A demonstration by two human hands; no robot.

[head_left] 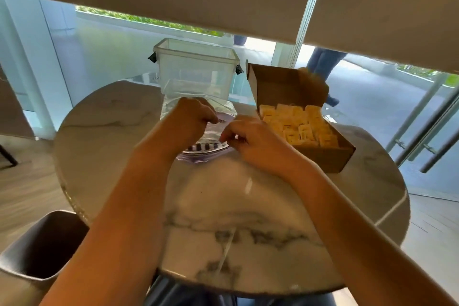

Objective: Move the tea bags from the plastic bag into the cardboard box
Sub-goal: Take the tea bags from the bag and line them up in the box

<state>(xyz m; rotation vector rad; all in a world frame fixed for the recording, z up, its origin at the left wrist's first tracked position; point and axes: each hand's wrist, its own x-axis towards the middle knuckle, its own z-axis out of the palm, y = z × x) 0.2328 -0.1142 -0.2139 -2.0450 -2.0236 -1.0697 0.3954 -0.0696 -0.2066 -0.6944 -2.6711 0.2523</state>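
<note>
**Both hands at the bag, box nearly full**

The tea bags (299,125) I can see are already in the box (330,156), yellow sachets packed in rows; whether any are left in the bag (211,149) I cannot tell, for it looks flat and almost clear. Such sachets should be light, thin and a little slick, easy to crush, so best pinched by an edge or scooped a few at a time. The bag is soft film that will slump and slide on the smooth top; it wants holding at its mouth, one side each.

That seems to be what is happening. The left hand (192,118) has its fingers curled down, pinching the film at the far side. The right hand (250,141) pinches the near edge between thumb and forefinger, other fingers tucked.

The bag lies mid-table (248,206), the box just beside it on the right, lid up. Behind the bag stands a tub (196,69). A chair (37,251) sits at the near left.
</note>
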